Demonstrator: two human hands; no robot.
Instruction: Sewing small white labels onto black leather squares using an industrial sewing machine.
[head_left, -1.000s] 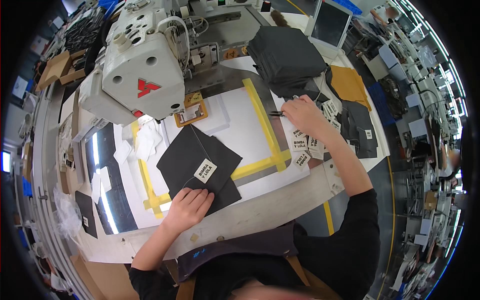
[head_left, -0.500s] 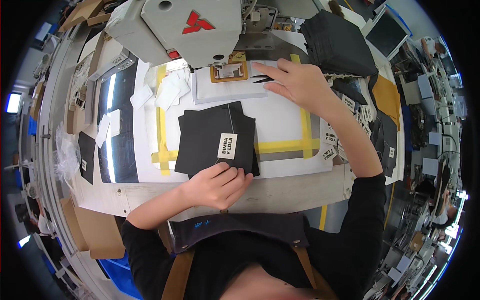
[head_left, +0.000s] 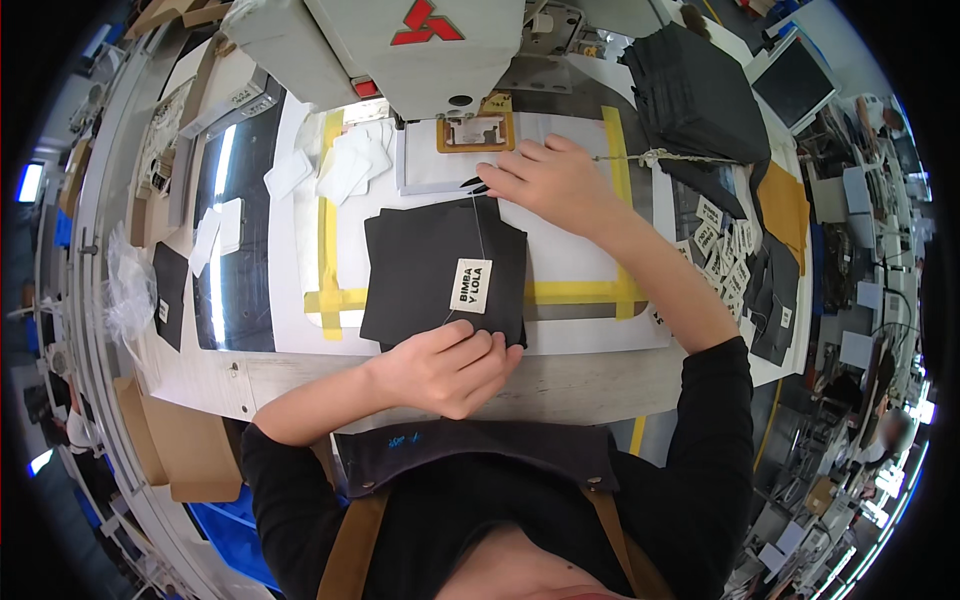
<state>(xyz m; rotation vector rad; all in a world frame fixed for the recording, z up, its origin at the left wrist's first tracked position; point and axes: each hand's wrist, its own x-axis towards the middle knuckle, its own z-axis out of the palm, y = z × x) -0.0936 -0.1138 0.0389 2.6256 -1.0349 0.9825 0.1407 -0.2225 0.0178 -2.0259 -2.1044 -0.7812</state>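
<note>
A small stack of black fabric panels (head_left: 415,270) lies on the white work sheet, with a cream label (head_left: 470,286) bearing dark print on the top panel. From the label a pale thread (head_left: 480,230) runs up past the far edge of the panels. My left hand (head_left: 450,368) is closed at their near edge, its fingertips pinching a short thread end below the label. In my right hand (head_left: 555,185) are black thread snips (head_left: 472,183), mostly covered by the fingers. Their tips are at the thread, just beyond the panels' far edge.
A sewing machine head (head_left: 420,60) overhangs the far side, above a yellow-edged metal frame (head_left: 475,132). White patches (head_left: 355,165) lie to the left. Loose labels (head_left: 725,250), a black fabric pile (head_left: 695,95) and a knotted cord (head_left: 655,157) are on the right.
My right hand has moved left and toward me, bringing the snips to the thread at the far edge of the panels. My left hand keeps its pinch at the near edge.
</note>
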